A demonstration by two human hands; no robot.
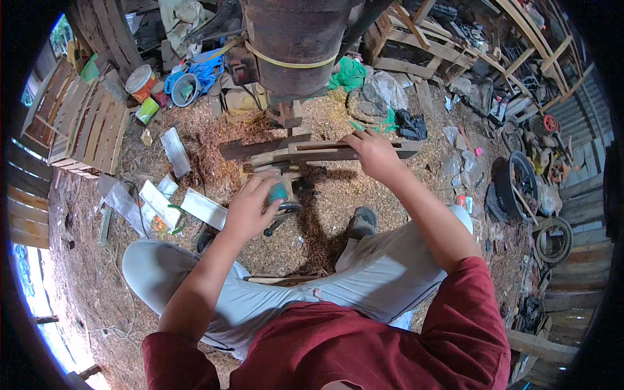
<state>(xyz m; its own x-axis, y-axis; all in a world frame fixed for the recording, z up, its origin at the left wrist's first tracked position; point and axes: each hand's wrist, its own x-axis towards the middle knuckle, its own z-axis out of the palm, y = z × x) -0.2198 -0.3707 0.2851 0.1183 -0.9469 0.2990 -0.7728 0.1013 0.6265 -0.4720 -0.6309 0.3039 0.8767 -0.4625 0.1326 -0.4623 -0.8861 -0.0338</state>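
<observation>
Wooden piece (312, 155) lying crosswise ahead, under the right hand (377, 156).
Hands apart: left hand (250, 203) curled at a blue-green part (278, 191), right draped over the wood, firmness unclear. Probably stiff, fairly light; best held by its long edges. Beyond, a dark drum (299, 39).

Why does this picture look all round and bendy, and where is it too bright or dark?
In the head view, the fisheye lens bends the wall boards near the rim; corners go black; daylight glares white at lower left; dark shadow crosses the wood shavings below the wooden piece.
</observation>
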